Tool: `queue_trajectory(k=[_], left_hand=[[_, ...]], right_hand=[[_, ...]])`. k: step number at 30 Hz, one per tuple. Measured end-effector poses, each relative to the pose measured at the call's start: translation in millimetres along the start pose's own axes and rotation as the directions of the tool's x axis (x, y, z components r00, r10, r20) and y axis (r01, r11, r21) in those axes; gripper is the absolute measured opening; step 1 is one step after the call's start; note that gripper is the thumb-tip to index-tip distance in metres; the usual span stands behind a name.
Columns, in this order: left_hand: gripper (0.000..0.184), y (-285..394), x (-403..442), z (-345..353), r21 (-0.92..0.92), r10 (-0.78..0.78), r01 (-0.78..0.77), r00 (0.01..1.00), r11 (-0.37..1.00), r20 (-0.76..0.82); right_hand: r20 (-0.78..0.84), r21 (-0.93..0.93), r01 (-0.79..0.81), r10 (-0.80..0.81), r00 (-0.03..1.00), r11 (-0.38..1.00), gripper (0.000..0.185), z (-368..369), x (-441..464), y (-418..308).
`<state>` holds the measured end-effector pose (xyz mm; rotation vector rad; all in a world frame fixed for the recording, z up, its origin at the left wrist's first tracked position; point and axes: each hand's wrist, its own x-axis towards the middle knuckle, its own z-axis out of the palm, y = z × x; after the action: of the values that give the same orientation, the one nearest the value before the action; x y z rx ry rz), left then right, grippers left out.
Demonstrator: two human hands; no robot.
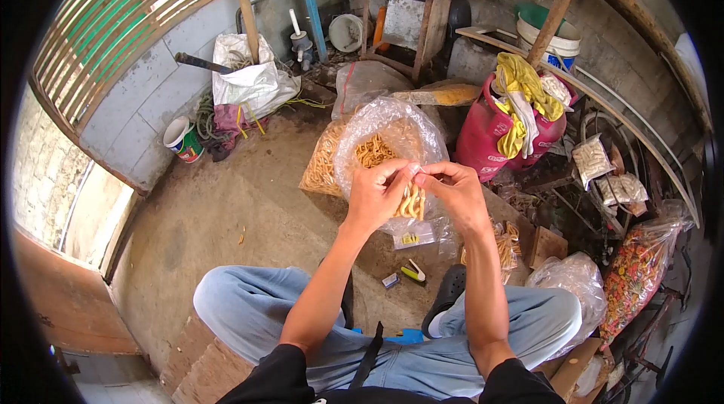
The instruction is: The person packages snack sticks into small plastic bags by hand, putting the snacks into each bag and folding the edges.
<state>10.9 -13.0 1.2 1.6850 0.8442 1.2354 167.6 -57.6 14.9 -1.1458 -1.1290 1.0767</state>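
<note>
Both hands meet in front of me at the top of a small clear plastic bag (411, 204) with yellowish snack sticks in it. My left hand (375, 194) pinches the bag's top edge between thumb and fingers. From the other side my right hand (458, 194) pinches the same edge, fingertips touching the left ones. Just behind the hands stands a large open clear plastic bag (427, 130) with many brown snack sticks (372, 151) inside. On the floor below lie a green stapler (413, 272) and a small blue-and-white box (390, 280).
Pink gas cylinders (483, 129) stand at the right, a yellow cloth (520, 95) draped over them. A bag of colourful snacks (641, 268) leans at far right. At left are a paint bucket (183, 139) and a white sack (253, 84). A wooden stool (430, 31) stands behind.
</note>
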Motion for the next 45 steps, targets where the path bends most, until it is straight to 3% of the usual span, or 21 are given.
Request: queue_trajectory(k=[2,6,8,9,11,12,15,18,22,24,28,30,34,37,39,45], left_hand=[[0.018,5,0,-3,0.108,0.053,-0.058,0.997,0.992,0.054],[0.019,-5,0,0,0.105,0.096,-0.101,0.994,0.989,0.048],[0.021,-8,3,-1,-0.235,-0.172,0.210,0.970,0.949,0.170],[0.021,-6,4,-2,-0.234,-0.172,0.210,0.970,0.949,0.171],[0.019,-2,7,-7,-0.475,-0.304,0.383,0.923,0.792,0.236],[0.019,-2,7,-9,-0.476,-0.304,0.382,0.923,0.792,0.236],[0.016,-5,7,-11,-0.464,-0.236,0.324,0.942,0.825,0.237],[0.013,-10,7,-6,-0.433,-0.131,0.165,0.986,0.886,0.107],[0.013,-6,2,0,-0.382,-0.148,0.153,0.988,0.911,0.044],[0.013,-3,1,1,-0.165,0.037,-0.040,0.999,0.985,-0.017],[0.015,1,2,-2,-0.088,0.107,-0.105,0.994,0.991,0.020],[0.019,-5,5,-3,0.022,0.318,-0.319,0.947,0.947,0.044],[0.021,-4,4,-3,-0.006,0.318,-0.318,0.947,0.948,0.045],[0.020,-3,2,-2,-0.137,0.278,-0.270,0.960,0.953,0.041],[0.019,0,2,-2,-0.347,-0.059,0.098,0.991,0.933,0.119],[0.022,5,4,-3,-0.500,-0.193,0.232,0.973,0.834,0.131]], right_hand=[[0.010,0.019,-0.059,0.059,0.998,0.998,0.013,0,0,-2],[0.014,-0.028,-0.072,0.072,0.997,0.997,0.014,-4,2,2],[-0.014,0.018,-0.082,0.082,0.997,0.997,0.016,-4,2,4],[-0.015,0.019,-0.082,0.082,0.997,0.996,0.016,-3,1,3],[-0.051,0.088,-0.089,0.094,0.994,0.992,0.015,-2,1,2],[-0.050,0.088,-0.089,0.094,0.994,0.992,0.015,-3,2,4],[-0.046,0.157,-0.130,0.139,0.989,0.979,0.014,-7,5,9],[-0.053,0.228,-0.165,0.182,0.982,0.959,0.013,-4,6,10],[-0.091,0.265,-0.148,0.177,0.980,0.953,0.012,1,6,10],[-0.107,0.273,-0.140,0.174,0.979,0.952,0.012,2,5,10],[-0.109,0.318,-0.149,0.192,0.975,0.936,0.012,2,4,7],[-0.105,0.336,-0.159,0.205,0.973,0.928,0.012,2,4,5],[-0.096,0.361,-0.152,0.199,0.975,0.920,0.012,1,3,4],[-0.085,0.367,-0.152,0.196,0.977,0.918,0.012,0,3,4],[-0.080,0.362,-0.155,0.196,0.977,0.919,0.012,0,3,4],[-0.069,0.363,-0.147,0.184,0.981,0.920,0.010,-1,2,3]])
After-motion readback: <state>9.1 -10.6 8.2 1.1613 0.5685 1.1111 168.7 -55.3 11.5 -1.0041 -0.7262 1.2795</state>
